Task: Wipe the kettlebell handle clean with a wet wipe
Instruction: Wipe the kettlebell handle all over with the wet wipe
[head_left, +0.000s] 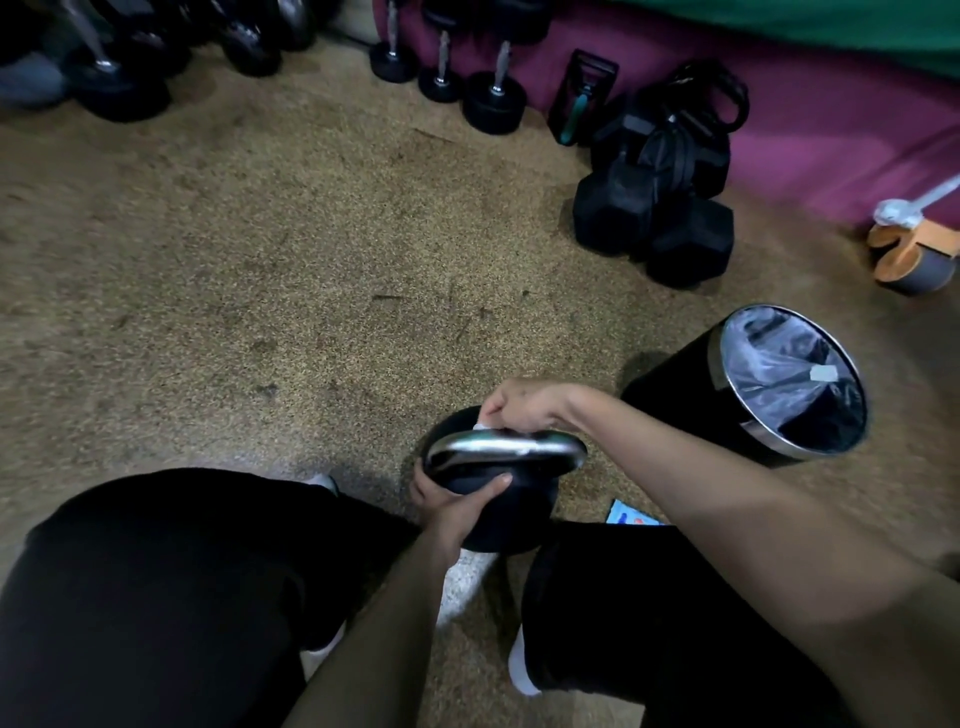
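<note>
A black kettlebell (511, 514) with a shiny metal handle (504, 448) stands on the floor between my knees. My left hand (451, 506) grips its round body from the near left, thumb laid across the top. My right hand (522, 405) is curled over the far side of the handle and pinches a white wet wipe (482, 427) against it. Only a small corner of the wipe shows under my fingers.
A black bin (748, 389) with a clear liner stands just right of the kettlebell. A blue wipe packet (626, 514) lies by my right leg. Hex dumbbells (654, 218) and round dumbbells (493, 98) line the far wall. An orange ab wheel (911, 254) sits at the right.
</note>
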